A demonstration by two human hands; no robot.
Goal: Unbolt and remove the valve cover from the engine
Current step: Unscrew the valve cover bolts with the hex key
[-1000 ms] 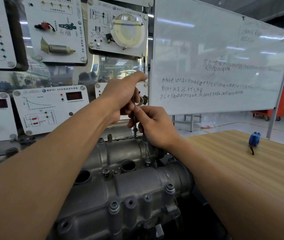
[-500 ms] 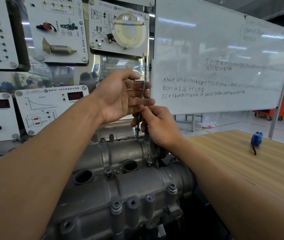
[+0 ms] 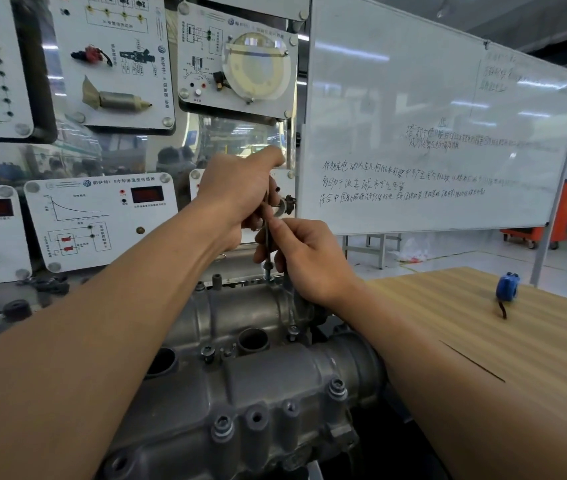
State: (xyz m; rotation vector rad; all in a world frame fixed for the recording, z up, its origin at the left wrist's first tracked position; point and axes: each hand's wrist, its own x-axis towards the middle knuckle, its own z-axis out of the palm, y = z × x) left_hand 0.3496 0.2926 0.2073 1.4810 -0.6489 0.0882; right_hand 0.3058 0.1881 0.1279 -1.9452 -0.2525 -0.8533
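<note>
While both hands work above the far edge of the cover (image 3: 240, 313), a thin metal tool (image 3: 267, 241) stands upright between them. Its lower end meets a bolt (image 3: 268, 271) at that edge, near the cover's right end. The left hand (image 3: 240, 197) has its fingers curled round the tool's upper part, with the thumb sticking out to the right. The right hand (image 3: 308, 259) sits just below and pinches the shaft between thumb and forefinger, its other fingers curled beside the bolt.

The cover is grey cast metal. It lies low in front of the person, just left of the tabletop (image 3: 483, 341), and both forearms pass over it. Round holes (image 3: 252, 339) open along its middle. Other bolts (image 3: 336, 386) stand seated along its near edge and between the holes.

A blue tape (image 3: 507, 287) rests near the tabletop's far edge, well apart from the hands. A whiteboard (image 3: 448, 109) with handwriting stands behind the tabletop. White panels (image 3: 102, 220) with diagrams and small parts hang behind the cover to the left.
</note>
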